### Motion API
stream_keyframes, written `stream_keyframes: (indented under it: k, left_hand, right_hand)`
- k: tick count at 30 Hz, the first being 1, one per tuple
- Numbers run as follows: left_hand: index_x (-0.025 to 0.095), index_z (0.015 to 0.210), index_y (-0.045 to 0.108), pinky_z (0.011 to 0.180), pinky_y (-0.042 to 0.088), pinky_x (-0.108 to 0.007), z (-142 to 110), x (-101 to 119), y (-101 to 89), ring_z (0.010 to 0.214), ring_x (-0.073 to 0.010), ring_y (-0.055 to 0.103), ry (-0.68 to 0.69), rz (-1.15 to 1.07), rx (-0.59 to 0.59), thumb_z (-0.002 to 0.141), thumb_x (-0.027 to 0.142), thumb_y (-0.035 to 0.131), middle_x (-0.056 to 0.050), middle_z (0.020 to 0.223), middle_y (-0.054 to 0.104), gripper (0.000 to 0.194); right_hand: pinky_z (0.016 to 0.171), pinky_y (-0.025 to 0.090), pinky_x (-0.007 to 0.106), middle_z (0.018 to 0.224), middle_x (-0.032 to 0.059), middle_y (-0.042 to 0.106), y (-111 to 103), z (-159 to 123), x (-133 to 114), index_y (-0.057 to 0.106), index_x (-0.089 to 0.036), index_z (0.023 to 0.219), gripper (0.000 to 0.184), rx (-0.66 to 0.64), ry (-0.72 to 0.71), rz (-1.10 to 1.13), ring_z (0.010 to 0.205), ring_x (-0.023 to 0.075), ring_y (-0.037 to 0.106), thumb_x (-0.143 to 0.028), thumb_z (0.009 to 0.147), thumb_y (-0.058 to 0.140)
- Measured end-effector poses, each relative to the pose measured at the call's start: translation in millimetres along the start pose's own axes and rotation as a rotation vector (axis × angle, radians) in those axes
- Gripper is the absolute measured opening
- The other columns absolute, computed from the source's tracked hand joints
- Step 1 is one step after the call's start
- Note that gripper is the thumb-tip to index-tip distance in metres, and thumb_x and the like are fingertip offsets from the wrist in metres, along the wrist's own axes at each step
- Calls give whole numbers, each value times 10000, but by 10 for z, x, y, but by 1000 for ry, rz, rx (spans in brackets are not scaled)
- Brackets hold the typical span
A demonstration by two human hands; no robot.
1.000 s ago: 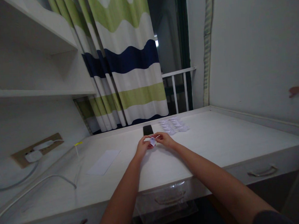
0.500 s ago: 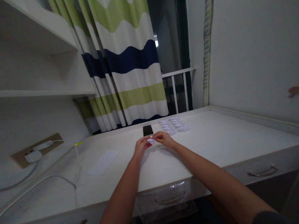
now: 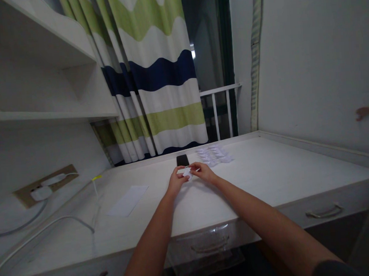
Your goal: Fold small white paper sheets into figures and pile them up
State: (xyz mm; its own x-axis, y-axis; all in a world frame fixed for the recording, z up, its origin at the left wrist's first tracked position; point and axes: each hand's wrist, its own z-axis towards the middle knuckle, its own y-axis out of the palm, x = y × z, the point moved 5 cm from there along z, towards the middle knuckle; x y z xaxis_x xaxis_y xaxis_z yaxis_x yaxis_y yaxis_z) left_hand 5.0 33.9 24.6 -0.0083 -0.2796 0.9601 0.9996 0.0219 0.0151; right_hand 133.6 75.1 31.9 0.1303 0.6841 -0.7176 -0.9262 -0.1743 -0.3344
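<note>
Between my hands is a small piece of folded white paper (image 3: 187,174), held just above the desk. My left hand (image 3: 176,181) pinches its left side, thumb below and fingers above. On the other side, my right hand (image 3: 202,171) grips the paper's right edge between thumb and fingers. A dark phone (image 3: 182,160) lies flat right behind my fingertips. Several small folded white paper pieces (image 3: 215,155) lie in rows to the right of the phone. Further left, a flat stack or sheet of white paper (image 3: 128,200) rests on the desk.
The white desk (image 3: 299,172) has drawers with metal handles (image 3: 324,212) along its front. A white cable (image 3: 64,218) curves over the left side, below plugs in a wall socket (image 3: 45,186). A striped curtain (image 3: 168,72) hangs behind the desk, and a shelf (image 3: 45,115) juts out upper left.
The folded paper has turned and shows a wider white face. My left hand's fingers have shifted slightly on it, and both hands stay in nearly the same place.
</note>
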Motion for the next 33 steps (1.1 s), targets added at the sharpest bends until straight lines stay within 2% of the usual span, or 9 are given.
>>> stream_keyframes:
  k: [2, 7, 9, 13, 17, 23, 33]
  left_hand:
    - [154, 997, 464, 578, 453, -230, -6, 5, 23, 548, -112, 582, 0, 39, -24, 501, 171, 690, 23, 590, 619, 545]
    - [151, 984, 495, 525, 422, -203, 3, -24, 45, 503, -101, 563, 1, 113, -59, 514, 179, 686, 35, 552, 607, 508]
    - [136, 910, 541, 528, 426, -210, 11, -61, 48, 510, -109, 570, -16, 131, -66, 530, 209, 688, 17, 553, 614, 414]
    - [98, 683, 600, 590, 454, -247, 6, -151, 98, 563, -134, 597, -115, 131, -153, 563, 289, 684, -55, 598, 644, 240]
    - [98, 637, 607, 594, 462, -259, -17, -123, 121, 543, -138, 596, -134, 109, -178, 551, 304, 698, -62, 588, 649, 241]
    - [104, 604, 598, 521, 446, -243, -27, -41, 128, 465, -124, 561, -80, 120, -177, 560, 324, 694, -63, 547, 638, 244]
    - [105, 636, 620, 594, 471, -266, -32, -129, 153, 550, -146, 604, -141, 114, -215, 538, 319, 709, -72, 611, 664, 252]
  right_hand:
    - [634, 429, 257, 733, 43, 623, 2, 4, 27, 637, -136, 879, 261, -2, 36, -2, 652, 126, 541, -286, 673, 581]
    - [579, 385, 235, 652, 31, 623, 43, 2, 19, 651, -124, 721, 240, -112, 53, 17, 596, 119, 517, -343, 688, 559]
    - [555, 370, 228, 617, 22, 608, 43, 8, 25, 647, -120, 706, 258, -126, 56, 27, 571, 111, 497, -362, 685, 559]
    - [526, 351, 222, 565, 6, 571, 43, 25, 72, 634, -112, 690, 284, -130, 85, 72, 526, 94, 459, -386, 674, 561]
    - [492, 330, 213, 518, -10, 524, 45, 26, 75, 610, -117, 633, 279, -120, 126, 135, 495, 80, 425, -395, 639, 588]
    - [503, 366, 214, 532, -6, 534, 66, -3, 17, 602, -123, 627, 319, -137, 193, 297, 510, 83, 456, -442, 620, 598]
    - [505, 359, 224, 511, -7, 538, 33, -5, 45, 611, -109, 603, 311, -138, 223, 291, 497, 84, 455, -417, 570, 635]
